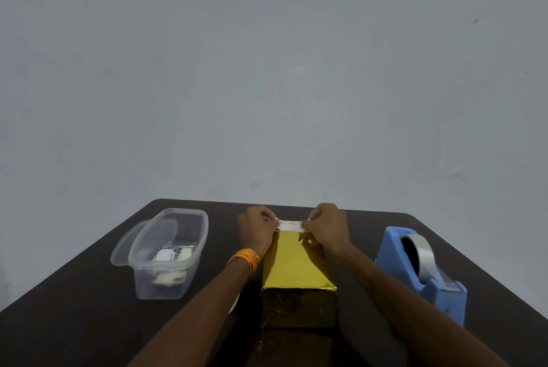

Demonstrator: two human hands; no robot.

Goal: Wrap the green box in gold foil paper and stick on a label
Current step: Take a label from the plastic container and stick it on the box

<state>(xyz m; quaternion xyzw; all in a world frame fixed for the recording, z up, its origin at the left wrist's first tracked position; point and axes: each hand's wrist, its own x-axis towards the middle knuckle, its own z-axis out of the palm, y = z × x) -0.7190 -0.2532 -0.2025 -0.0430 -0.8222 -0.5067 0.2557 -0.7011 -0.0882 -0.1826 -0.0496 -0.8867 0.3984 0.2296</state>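
A box fully covered in gold foil paper [298, 269] stands on the dark table [89, 307], its long side running away from me. Above its far end a white label [290, 225] with red writing is stretched flat between both hands. My left hand [256, 227] pinches the label's left end, and my right hand [324, 226] pinches its right end. Whether the label touches the foil cannot be told. An orange band circles my left wrist.
A clear plastic tub [166, 254] with its lid leaning against it stands at the left and holds a few more labels. A blue tape dispenser [424, 272] with a grey roll stands at the right. A grey wall rises behind the table.
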